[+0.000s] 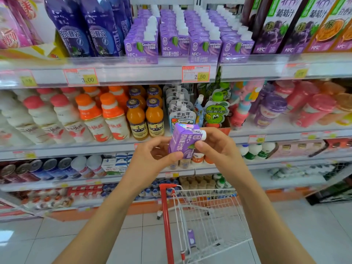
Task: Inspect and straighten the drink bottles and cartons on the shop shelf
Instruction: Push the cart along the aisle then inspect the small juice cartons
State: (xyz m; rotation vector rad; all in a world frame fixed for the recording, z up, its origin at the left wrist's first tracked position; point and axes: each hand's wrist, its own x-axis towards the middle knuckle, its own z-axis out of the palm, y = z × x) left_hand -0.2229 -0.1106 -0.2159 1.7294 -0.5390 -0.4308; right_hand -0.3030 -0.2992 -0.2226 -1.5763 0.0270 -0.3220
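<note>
Shop aisle, drink shelves point(133, 73) ahead. The left hand point(152, 156) and right hand point(219, 147) pinch the purple carton point(182, 143) between thumbs and curled fingers before the middle shelf. It lies sideways, cap toward 3 o'clock, nearest the right hand. Its matching row point(203, 50) stands at 12 o'clock.

Of the person only the two arms show: the left forearm point(106, 216) at the near left and the right forearm point(266, 216) at the near right. Both are bare along all the length that is seen, down to the near edge. The left hand point(152, 155) and the right hand point(219, 147) are bare as well, with slim fingers, and the forearms look long and slender, wider toward the camera.
</note>
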